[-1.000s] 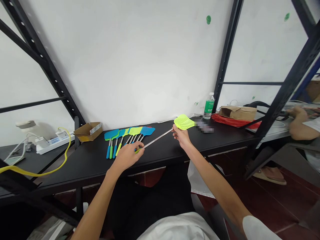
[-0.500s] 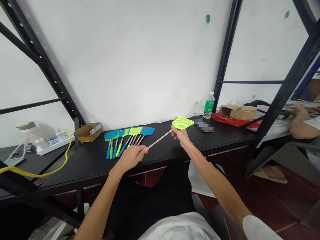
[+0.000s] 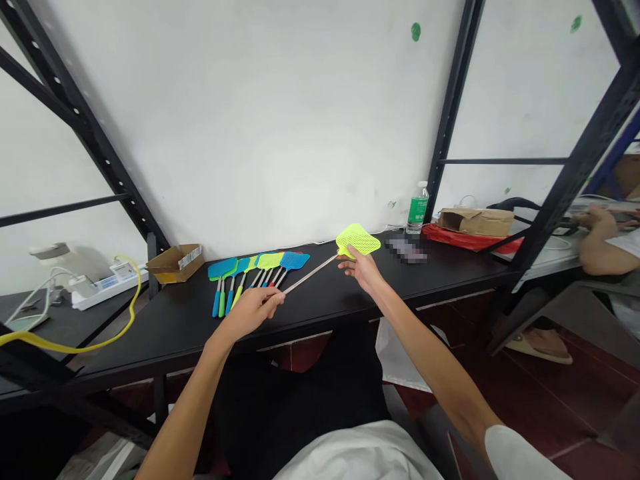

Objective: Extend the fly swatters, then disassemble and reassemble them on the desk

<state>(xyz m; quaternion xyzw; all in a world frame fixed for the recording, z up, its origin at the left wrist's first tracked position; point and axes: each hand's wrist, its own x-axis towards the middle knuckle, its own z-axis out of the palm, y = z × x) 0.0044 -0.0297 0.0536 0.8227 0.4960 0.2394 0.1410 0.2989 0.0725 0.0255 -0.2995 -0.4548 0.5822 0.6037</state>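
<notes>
I hold a fly swatter over the black table. My left hand is closed round its handle end. Its metal rod runs up and to the right to a yellow-green mesh head. My right hand pinches the swatter just below that head. Several more fly swatters, with blue and green heads and coloured grips, lie side by side on the table just beyond my left hand.
A small open cardboard box sits at the table's back left. A green-labelled water bottle stands against the wall, near a brown box on red cloth. Another person's arm rests at the right bench. Black rack posts frame the table.
The swatter has shifted a little left and its head has risen slightly. My left hand slid left along the table, still on the handle end.
</notes>
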